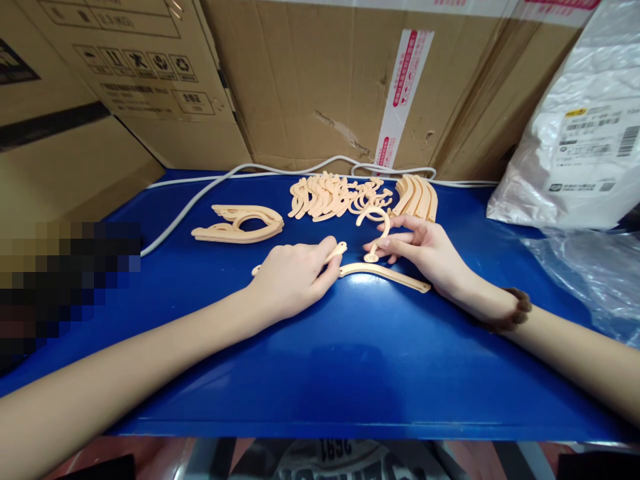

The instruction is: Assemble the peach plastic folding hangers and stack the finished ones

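Fingers of the left hand (295, 279) and of the right hand (431, 252) are being held narrow, each set around a pale part. At left, folded hangers (235, 235) are being supported flat by the blue tabletop (320, 380), well apart from the loose parts, probably so that whole hangers are not being mixed with single pieces. Next, a slim curved piece (338, 251) is being gripped by the left hand, with its far end being left free; its middle is being hidden. Farther back, a pile of curved pieces (325, 197) is being borne by the table, then a heap of hooks (361, 193), sorted by kind, seemingly for easy picking. Between the hands, a longer curved arm (387, 274) is being supported flat; whether it is being joined to the gripped piece cannot be told. One hook (386, 230) is being pinched by the right hand, curve upward and round foot downward, perhaps so that the foot is being left uncovered. Behind this hand, broad curved arms (416, 199) are being nested side by side, apparently for saving room.
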Demonstrator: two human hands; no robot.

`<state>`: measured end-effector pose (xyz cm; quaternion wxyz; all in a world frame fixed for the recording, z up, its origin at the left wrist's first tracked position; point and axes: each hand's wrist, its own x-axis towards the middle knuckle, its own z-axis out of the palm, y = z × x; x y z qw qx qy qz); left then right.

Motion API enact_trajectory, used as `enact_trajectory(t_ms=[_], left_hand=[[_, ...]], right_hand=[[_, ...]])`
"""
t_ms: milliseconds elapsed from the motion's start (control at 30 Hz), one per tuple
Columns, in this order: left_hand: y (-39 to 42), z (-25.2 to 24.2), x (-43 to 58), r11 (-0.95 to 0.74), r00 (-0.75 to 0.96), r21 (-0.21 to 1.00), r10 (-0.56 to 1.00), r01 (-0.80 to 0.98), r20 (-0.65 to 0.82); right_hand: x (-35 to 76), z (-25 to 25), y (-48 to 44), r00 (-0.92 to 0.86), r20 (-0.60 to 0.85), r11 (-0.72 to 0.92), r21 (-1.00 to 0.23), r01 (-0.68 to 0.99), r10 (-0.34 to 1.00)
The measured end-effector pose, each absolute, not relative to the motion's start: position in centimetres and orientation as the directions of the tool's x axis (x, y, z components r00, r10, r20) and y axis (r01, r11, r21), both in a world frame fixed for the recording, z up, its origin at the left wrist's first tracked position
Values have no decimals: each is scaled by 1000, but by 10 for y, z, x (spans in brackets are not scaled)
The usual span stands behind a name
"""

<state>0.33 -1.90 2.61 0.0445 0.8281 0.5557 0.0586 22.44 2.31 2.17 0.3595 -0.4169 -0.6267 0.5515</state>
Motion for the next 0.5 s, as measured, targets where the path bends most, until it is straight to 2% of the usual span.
enact_trajectory(t_ms=[233, 500], left_hand=[[-20, 23, 3, -427, 415, 147, 904, 892, 106], [-20, 18, -1, -597, 535, 164, 788, 785, 305]], right_hand=[[225, 20, 24, -394, -13, 34, -993, 110, 919], [225, 18, 22, -399, 46, 62, -998, 26, 916]])
